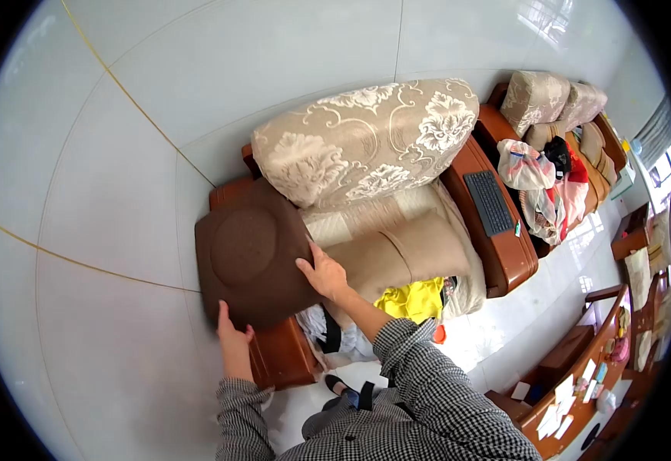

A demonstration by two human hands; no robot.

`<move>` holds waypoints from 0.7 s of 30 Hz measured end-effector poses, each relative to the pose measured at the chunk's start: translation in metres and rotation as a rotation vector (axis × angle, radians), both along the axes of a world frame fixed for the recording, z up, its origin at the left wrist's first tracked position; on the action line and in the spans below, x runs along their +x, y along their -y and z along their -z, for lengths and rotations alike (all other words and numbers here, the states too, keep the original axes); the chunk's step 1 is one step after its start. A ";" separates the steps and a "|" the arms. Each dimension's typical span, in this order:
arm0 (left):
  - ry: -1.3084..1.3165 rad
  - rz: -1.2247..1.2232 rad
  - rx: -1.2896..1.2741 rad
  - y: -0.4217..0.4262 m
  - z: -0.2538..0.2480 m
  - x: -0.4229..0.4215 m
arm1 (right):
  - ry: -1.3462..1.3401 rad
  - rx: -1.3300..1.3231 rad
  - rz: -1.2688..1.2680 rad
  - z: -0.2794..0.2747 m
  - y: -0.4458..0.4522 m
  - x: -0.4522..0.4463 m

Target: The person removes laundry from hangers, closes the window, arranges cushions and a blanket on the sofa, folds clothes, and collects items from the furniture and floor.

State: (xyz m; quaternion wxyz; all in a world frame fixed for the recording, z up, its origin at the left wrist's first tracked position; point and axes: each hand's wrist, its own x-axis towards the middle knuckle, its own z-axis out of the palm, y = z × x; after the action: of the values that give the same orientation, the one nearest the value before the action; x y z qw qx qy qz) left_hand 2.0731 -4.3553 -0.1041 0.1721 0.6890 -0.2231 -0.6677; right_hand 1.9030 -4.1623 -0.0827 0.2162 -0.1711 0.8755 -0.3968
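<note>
A dark brown cushion-like pad (283,230), roughly square with a rounded oval shape in its middle, lies tilted over the left armrest (283,357) of a brown armchair. On its lower left edge my left hand (233,342) is closed, the finger pointing up along the border. My right hand (326,275) holds its right edge, thumb on top, other fingers partly hidden. Just right of that hand, a beige pillow (427,246) lies on the seat. A large floral back cushion (374,142) leans behind it.
Yellow cloth (412,300) pokes out below the pillow. A black keyboard (489,201) rests on the right armrest (510,261). Beyond it, a sofa carries plastic bags (526,165) and clothes. A wooden table (535,422) with papers stands at lower right. Pale wall panels fill the left.
</note>
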 end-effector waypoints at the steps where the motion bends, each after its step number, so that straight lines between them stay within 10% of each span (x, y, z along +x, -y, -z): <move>1: 0.052 -0.077 -0.044 0.002 0.007 -0.004 | 0.033 -0.106 -0.033 0.013 -0.011 0.004; 9: 0.058 -0.144 -0.551 0.010 0.054 -0.022 | -0.639 -0.082 0.016 0.007 -0.135 -0.141; 13: 0.536 0.670 -1.620 -0.109 -0.013 -0.114 | -1.031 0.149 -0.175 -0.050 -0.125 -0.234; 16: 0.881 1.267 -1.712 -0.153 -0.034 -0.179 | -1.130 0.258 -0.397 -0.070 -0.074 -0.256; 21: 1.038 1.290 -1.646 -0.144 -0.018 -0.173 | -0.997 0.467 -0.343 -0.046 -0.039 -0.316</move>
State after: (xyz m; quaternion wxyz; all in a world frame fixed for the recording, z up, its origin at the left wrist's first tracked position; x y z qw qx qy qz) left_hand 1.8997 -4.2108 -0.0864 0.0837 0.3185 -0.9411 0.0769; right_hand 1.5872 -4.1235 -0.0363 -0.1291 -0.4248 0.8957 -0.0236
